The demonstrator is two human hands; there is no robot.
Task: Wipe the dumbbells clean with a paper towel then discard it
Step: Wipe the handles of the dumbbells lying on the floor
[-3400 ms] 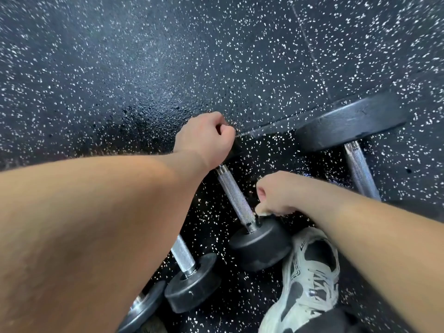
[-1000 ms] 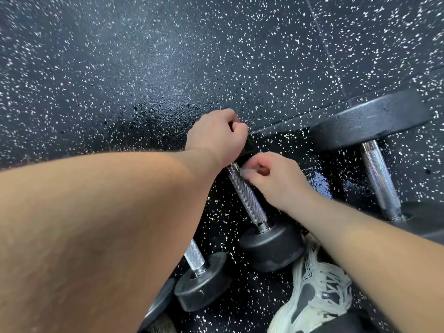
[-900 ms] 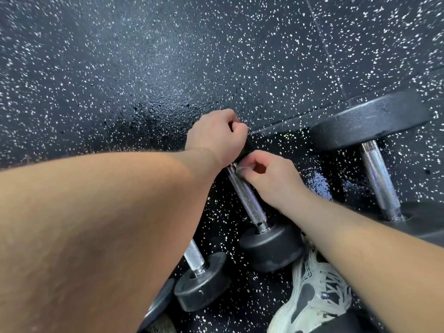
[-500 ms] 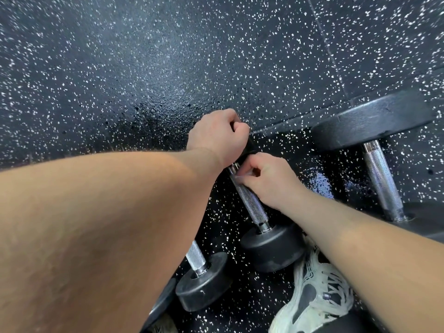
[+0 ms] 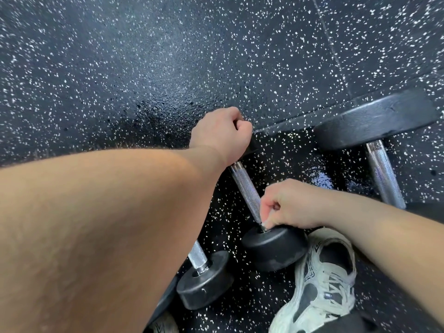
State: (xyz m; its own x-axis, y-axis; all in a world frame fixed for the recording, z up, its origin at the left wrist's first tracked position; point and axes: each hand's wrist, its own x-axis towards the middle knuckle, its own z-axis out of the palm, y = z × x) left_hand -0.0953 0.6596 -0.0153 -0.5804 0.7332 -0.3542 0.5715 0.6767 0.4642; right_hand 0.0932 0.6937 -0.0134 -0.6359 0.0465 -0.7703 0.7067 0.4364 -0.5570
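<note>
Left hand [image 5: 219, 134] is clamped on the far head of the middle dumbbell [image 5: 246, 186], which lies on the speckled floor [image 5: 120, 68]. Right hand [image 5: 292, 204], fingers curled, has slid from the handle's upper end down to the near head. It pinches a small white scrap, apparently the paper towel [image 5: 264, 223], against the handle base.

Black floor [image 5: 120, 68] (white-flecked); pale laced sneaker [image 5: 324, 284] on it.
</note>
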